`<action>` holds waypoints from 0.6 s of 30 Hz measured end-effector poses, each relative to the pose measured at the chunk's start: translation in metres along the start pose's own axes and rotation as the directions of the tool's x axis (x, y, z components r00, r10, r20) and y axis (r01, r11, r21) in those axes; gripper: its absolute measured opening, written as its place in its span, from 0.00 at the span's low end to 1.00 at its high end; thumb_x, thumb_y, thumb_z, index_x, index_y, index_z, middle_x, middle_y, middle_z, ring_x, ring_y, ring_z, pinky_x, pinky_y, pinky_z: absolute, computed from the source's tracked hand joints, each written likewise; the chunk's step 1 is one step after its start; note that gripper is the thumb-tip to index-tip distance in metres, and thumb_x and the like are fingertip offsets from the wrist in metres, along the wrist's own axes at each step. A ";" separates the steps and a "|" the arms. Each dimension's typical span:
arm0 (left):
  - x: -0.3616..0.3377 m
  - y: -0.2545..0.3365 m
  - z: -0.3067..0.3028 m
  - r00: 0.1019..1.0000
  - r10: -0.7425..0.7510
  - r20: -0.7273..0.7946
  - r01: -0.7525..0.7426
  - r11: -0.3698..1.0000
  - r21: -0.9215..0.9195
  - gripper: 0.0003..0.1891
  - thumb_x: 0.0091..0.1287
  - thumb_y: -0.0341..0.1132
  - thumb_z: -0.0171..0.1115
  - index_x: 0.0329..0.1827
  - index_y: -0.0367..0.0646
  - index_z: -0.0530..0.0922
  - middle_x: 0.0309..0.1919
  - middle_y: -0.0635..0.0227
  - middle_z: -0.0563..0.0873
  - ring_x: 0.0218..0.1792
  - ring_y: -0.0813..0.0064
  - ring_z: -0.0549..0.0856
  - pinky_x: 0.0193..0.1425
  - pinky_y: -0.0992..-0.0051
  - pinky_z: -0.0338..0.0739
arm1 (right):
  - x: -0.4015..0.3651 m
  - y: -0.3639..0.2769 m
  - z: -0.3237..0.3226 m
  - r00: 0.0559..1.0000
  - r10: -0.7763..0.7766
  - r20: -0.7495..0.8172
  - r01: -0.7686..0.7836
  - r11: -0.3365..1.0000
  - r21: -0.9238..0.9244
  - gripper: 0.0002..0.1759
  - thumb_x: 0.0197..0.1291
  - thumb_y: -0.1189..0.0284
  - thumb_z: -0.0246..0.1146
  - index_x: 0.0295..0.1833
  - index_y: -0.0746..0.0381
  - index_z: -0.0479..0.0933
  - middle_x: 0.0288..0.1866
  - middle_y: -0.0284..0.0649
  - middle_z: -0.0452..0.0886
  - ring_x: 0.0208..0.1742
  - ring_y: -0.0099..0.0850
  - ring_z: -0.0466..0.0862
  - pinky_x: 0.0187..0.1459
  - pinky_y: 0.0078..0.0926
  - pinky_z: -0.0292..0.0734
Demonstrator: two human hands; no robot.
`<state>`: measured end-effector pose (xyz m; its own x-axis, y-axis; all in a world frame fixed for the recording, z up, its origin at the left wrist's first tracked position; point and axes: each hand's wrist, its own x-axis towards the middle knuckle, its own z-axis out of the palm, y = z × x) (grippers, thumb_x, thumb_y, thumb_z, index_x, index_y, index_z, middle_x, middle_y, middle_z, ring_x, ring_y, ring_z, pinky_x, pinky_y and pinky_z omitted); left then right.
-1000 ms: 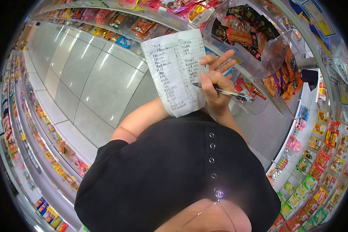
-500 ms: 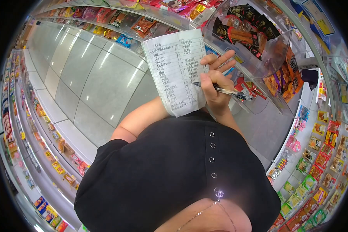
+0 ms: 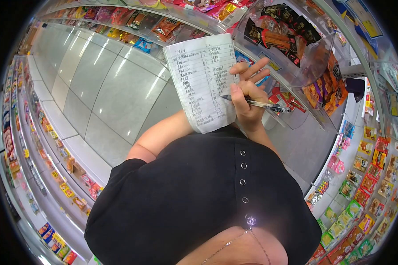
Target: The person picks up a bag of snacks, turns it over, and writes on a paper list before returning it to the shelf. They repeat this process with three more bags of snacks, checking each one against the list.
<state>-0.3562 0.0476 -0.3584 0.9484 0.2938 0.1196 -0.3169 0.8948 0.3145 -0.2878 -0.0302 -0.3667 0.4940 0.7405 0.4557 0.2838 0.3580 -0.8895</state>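
Observation:
A small lined notebook [image 3: 199,84] lies open in front of my chest, its page full of handwritten lines in two columns. My left hand [image 3: 254,72] supports it from beneath; the palm is hidden by the paper, and fingers show past its right edge. At the lower right of the page, my right hand [image 3: 248,104] pinches a pen [image 3: 266,105] between thumb and fingers. The pen's dark tip rests on or just over the page; contact cannot be made out.
Clear bins of packaged snacks [image 3: 281,37] stand close beyond my hands. A shelf of small packets [image 3: 362,185] curves along the right, and another shelf [image 3: 62,176] runs along the left. Grey floor tiles [image 3: 106,84] lie between them.
The notebook has shifted very slightly to the right. Both hands and the pen look almost unmoved.

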 end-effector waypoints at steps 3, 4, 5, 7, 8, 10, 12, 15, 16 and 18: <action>0.000 0.001 0.001 1.000 -0.016 -0.012 0.018 0.995 0.095 0.21 0.75 0.52 0.31 0.50 0.43 0.64 0.73 0.59 0.54 0.74 0.65 0.54 0.74 0.64 0.55 | 0.001 -0.002 0.001 1.000 0.006 0.000 -0.006 1.000 0.014 0.15 0.58 0.81 0.58 0.20 0.63 0.64 0.18 0.27 0.68 0.22 0.15 0.62 0.28 0.15 0.58; 0.000 0.000 0.000 1.000 -0.010 -0.016 0.011 0.999 0.047 0.21 0.75 0.52 0.31 0.51 0.43 0.64 0.73 0.59 0.54 0.74 0.65 0.54 0.74 0.64 0.55 | 0.001 -0.001 0.001 1.000 -0.009 0.001 0.009 1.000 0.016 0.15 0.58 0.81 0.58 0.20 0.63 0.64 0.18 0.27 0.68 0.22 0.15 0.62 0.28 0.15 0.58; 0.001 0.000 0.000 1.000 -0.004 -0.019 0.004 1.000 0.000 0.22 0.75 0.52 0.30 0.51 0.42 0.64 0.73 0.59 0.54 0.74 0.65 0.55 0.74 0.64 0.55 | 0.001 0.000 0.001 1.000 -0.024 0.001 0.024 1.000 0.018 0.15 0.58 0.81 0.58 0.20 0.63 0.64 0.18 0.26 0.67 0.22 0.15 0.62 0.28 0.15 0.58; 0.001 -0.001 -0.004 1.000 -0.002 0.004 0.003 0.993 -0.116 0.23 0.75 0.52 0.30 0.54 0.42 0.63 0.73 0.59 0.55 0.74 0.65 0.55 0.74 0.64 0.55 | 0.001 0.001 0.000 1.000 -0.027 0.002 0.027 1.000 0.007 0.15 0.58 0.81 0.58 0.21 0.63 0.65 0.18 0.26 0.68 0.22 0.15 0.62 0.28 0.15 0.58; 0.001 -0.001 -0.005 1.000 0.000 0.016 0.003 0.985 -0.174 0.23 0.75 0.52 0.30 0.55 0.42 0.63 0.73 0.59 0.55 0.73 0.65 0.55 0.74 0.64 0.56 | 0.001 0.001 0.000 1.000 -0.016 0.002 0.016 1.000 -0.005 0.14 0.58 0.81 0.58 0.21 0.63 0.65 0.18 0.27 0.68 0.22 0.15 0.62 0.27 0.15 0.58; -0.001 0.000 -0.004 0.999 -0.009 0.053 0.006 0.998 0.060 0.24 0.75 0.53 0.29 0.58 0.42 0.61 0.73 0.59 0.55 0.73 0.65 0.55 0.74 0.64 0.56 | 0.002 0.000 0.000 1.000 -0.016 -0.020 0.016 1.000 -0.001 0.14 0.59 0.80 0.58 0.21 0.63 0.66 0.19 0.27 0.69 0.21 0.15 0.62 0.27 0.15 0.58; -0.003 0.003 -0.001 0.997 -0.017 0.077 -0.002 0.968 0.251 0.26 0.75 0.53 0.29 0.61 0.42 0.60 0.73 0.58 0.55 0.73 0.64 0.56 0.74 0.63 0.57 | 0.004 -0.002 0.002 0.998 -0.037 -0.052 0.038 0.999 0.020 0.14 0.59 0.80 0.58 0.21 0.63 0.66 0.19 0.27 0.70 0.21 0.15 0.63 0.26 0.15 0.58; -0.004 0.006 0.006 0.999 -0.016 0.048 0.002 0.956 0.294 0.27 0.75 0.54 0.29 0.62 0.41 0.58 0.73 0.58 0.55 0.73 0.64 0.56 0.74 0.63 0.57 | 0.004 -0.001 0.002 0.998 -0.035 -0.060 0.037 0.999 0.024 0.13 0.59 0.80 0.58 0.22 0.63 0.67 0.19 0.27 0.71 0.21 0.14 0.63 0.26 0.15 0.58; -0.003 0.006 0.006 1.000 -0.025 0.010 0.023 0.981 0.191 0.27 0.75 0.54 0.28 0.63 0.41 0.58 0.73 0.58 0.55 0.73 0.64 0.57 0.74 0.63 0.57 | 0.004 0.000 0.002 0.998 -0.030 -0.058 0.031 0.999 0.024 0.14 0.59 0.80 0.58 0.22 0.63 0.67 0.19 0.27 0.71 0.21 0.14 0.63 0.26 0.15 0.58; -0.002 0.006 0.006 0.999 -0.035 -0.024 0.038 0.994 0.107 0.27 0.75 0.54 0.28 0.63 0.41 0.58 0.73 0.58 0.55 0.73 0.64 0.57 0.74 0.63 0.57 | 0.003 0.003 0.001 0.998 -0.013 -0.057 0.015 1.000 0.027 0.14 0.60 0.80 0.58 0.22 0.62 0.66 0.19 0.27 0.70 0.21 0.14 0.63 0.26 0.15 0.58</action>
<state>-0.3603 0.0499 -0.3512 0.9590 0.2702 0.0856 -0.2807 0.8640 0.4181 -0.2867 -0.0265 -0.3681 0.5362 0.7021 0.4686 0.2688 0.3842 -0.8833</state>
